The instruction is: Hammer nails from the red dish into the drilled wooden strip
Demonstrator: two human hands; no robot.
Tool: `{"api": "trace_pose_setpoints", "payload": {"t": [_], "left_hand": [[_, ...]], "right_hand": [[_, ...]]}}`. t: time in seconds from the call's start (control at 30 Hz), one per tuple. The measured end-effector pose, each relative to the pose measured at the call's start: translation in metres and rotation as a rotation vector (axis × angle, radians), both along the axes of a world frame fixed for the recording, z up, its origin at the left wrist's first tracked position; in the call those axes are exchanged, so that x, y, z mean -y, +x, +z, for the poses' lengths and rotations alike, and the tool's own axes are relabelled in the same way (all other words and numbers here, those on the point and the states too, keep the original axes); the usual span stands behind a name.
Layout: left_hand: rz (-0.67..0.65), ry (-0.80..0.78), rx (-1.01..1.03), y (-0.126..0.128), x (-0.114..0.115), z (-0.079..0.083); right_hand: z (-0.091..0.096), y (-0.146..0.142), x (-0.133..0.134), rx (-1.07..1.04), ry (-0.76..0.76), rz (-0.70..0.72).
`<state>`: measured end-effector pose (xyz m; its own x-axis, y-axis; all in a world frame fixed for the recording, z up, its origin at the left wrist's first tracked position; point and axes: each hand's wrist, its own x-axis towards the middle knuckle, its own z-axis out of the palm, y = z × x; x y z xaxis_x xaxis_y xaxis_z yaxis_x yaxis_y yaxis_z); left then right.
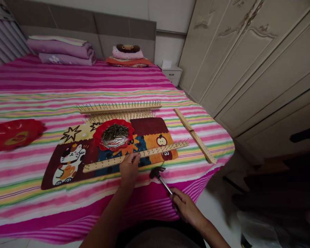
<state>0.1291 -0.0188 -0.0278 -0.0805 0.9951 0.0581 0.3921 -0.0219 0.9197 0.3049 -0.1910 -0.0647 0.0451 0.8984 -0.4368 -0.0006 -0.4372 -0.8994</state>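
Observation:
My left hand (129, 168) is closed in a pinch at the middle of a long wooden strip (99, 166). Whatever sits between its fingertips is too small to make out. Nails stand along the strip on both sides of that hand. In my right hand (185, 207) is a claw hammer (158, 172), gripped by its metal handle, with its head just in front of the strip. Beyond the strip, a red scalloped bowl (96, 135) holds many loose nails (115, 134). A printed mat (147, 125) with a cat figure lies under bowl and strip.
Two nail-studded strips (121, 108) lie behind the bowl. Toward the right bed edge lie plain wooden strips (196, 137) with small holes. A red plate (15, 134) is at the left. Folded bedding (62, 51) rests by the headboard; wardrobes (229, 62) line the right side.

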Motion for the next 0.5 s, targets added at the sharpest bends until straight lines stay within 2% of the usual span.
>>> {"api": "trace_pose_setpoints", "payload": {"t": [0.13, 0.23, 0.37, 0.5], "left_hand": [[-0.041, 0.138, -0.187, 0.000, -0.001, 0.001], [-0.078, 0.232, -0.283, 0.000, -0.001, 0.000], [-0.112, 0.345, -0.341, -0.001, 0.000, -0.004], [-0.112, 0.428, -0.384, 0.000, 0.002, -0.010]], "right_hand": [[0.001, -0.002, 0.001, 0.044, 0.013, -0.002], [0.010, -0.004, 0.005, 0.058, 0.038, 0.006], [0.046, -0.008, 0.002, 0.116, 0.118, 0.014], [0.092, -0.012, -0.020, 0.303, 0.256, 0.078]]}}
